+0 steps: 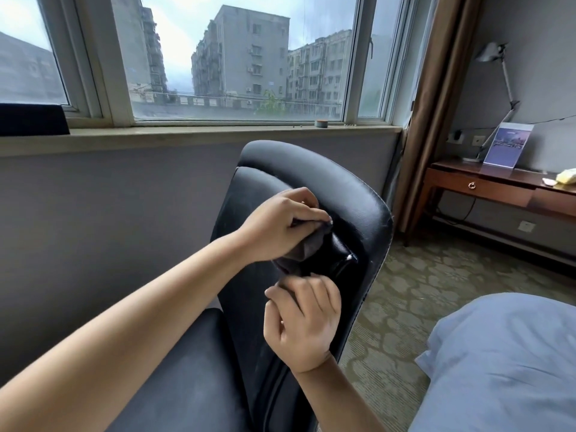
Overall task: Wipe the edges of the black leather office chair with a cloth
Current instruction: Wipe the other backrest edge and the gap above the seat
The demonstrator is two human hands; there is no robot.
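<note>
Chair (352, 194): standing below the window (237, 57), its black backrest facing the person.
Cloth (304, 249): hanging dark and bunched against the backrest — between both hands.
Left hand (277, 226): fingers curling closed, pinching the cloth's top.
Right hand (304, 322): fingers bending inward — gripping the lower end.

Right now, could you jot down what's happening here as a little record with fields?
Activity: wiping a black leather office chair
Tool: dark cloth, bunched against the chair's backrest
Left hand: gripping the top of the cloth
Right hand: pinching the cloth's lower end
Behind chair: window facing apartment blocks
Right side: wooden desk with desk lamp
Near right: bed in pale blue bedding
</note>
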